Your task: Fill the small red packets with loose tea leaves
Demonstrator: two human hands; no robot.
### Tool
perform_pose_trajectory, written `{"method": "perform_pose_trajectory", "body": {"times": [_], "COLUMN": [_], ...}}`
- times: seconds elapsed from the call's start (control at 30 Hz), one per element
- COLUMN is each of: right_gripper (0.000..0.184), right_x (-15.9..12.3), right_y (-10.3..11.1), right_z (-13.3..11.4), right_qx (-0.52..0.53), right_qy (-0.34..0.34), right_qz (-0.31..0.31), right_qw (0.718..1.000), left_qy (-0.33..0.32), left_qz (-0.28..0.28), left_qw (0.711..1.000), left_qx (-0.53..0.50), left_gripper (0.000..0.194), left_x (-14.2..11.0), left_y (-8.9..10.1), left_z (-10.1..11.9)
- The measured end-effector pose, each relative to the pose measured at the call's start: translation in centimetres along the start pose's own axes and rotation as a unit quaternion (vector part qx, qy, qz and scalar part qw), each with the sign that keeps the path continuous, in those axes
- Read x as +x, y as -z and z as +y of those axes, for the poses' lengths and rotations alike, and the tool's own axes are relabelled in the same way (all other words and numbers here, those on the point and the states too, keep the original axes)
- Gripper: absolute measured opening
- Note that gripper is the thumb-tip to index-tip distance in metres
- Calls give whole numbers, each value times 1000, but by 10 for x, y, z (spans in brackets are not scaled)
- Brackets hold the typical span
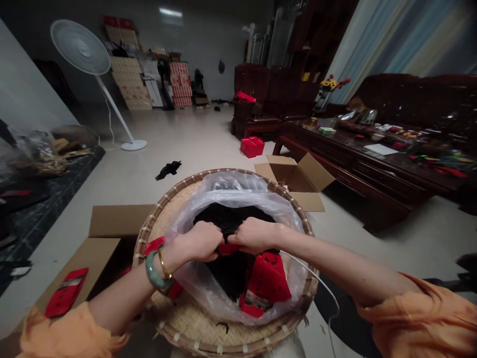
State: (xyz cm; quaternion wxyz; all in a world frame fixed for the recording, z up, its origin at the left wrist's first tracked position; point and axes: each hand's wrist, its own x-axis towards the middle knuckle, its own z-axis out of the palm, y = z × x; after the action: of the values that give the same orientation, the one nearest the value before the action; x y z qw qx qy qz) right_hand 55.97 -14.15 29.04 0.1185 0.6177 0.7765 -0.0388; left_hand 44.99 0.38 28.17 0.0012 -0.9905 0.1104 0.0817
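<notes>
Both hands meet over a clear plastic bag (182,209) that lies open on a round woven bamboo tray (186,338). Dark, black material (234,214) fills the bag. My left hand (204,240), with a green bangle and a gold one on its wrist, is closed on the left end of a small red packet (228,249). Closed on the packet's right end is my right hand (256,233). Fingers cover most of this packet. Just below my right hand, more red packets (274,278) lie in the bag. Another red packet (154,244) shows by my left forearm.
At the left stands an open cardboard box (121,219) with a red packet (67,292) on its flap. Another open box (316,171) sits beyond the tray. A red carton (252,147), black cloth-like scrap (168,170), fan (134,144) and wooden table (335,164) stand farther off.
</notes>
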Motion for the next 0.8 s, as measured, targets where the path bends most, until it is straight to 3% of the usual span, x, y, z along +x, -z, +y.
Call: {"method": "perform_pose_trajectory", "body": {"times": [0.17, 0.33, 0.47, 0.57, 0.63, 0.73, 0.8], "right_gripper": [18, 13, 16, 21, 20, 19, 20], "right_x": [0, -2, -10, -14, -13, -7, -3], "right_y": [-5, -8, -19, -30, -33, -31, -26], "right_z": [-10, -19, -26, -35, -40, -45, -46], "right_qx": [-3, -9, 24, 36, 45, 63, 73], "right_qy": [-18, -17, -34, -75, -96, -127, -140], "right_qz": [2, 43, 110, 148, 136, 104, 95], "right_qw": [1000, 999, 993, 986, 985, 984, 983], "left_qy": [11, 25, 24, 15, 19, 33, 63], "left_qz": [-17, -14, 43, 138, 190, 249, 259], "left_qw": [998, 998, 999, 987, 970, 931, 900], "left_qx": [54, 63, 1, -82, -151, -265, -344], "left_gripper": [22, 10, 11, 11, 17, 47, 70], "left_x": [-6, -16, -30, -38, -39, -37, -33], "left_y": [-7, -5, -7, -25, -43, -71, -86], "left_z": [10, 17, 14, 14, 16, 20, 22]}}
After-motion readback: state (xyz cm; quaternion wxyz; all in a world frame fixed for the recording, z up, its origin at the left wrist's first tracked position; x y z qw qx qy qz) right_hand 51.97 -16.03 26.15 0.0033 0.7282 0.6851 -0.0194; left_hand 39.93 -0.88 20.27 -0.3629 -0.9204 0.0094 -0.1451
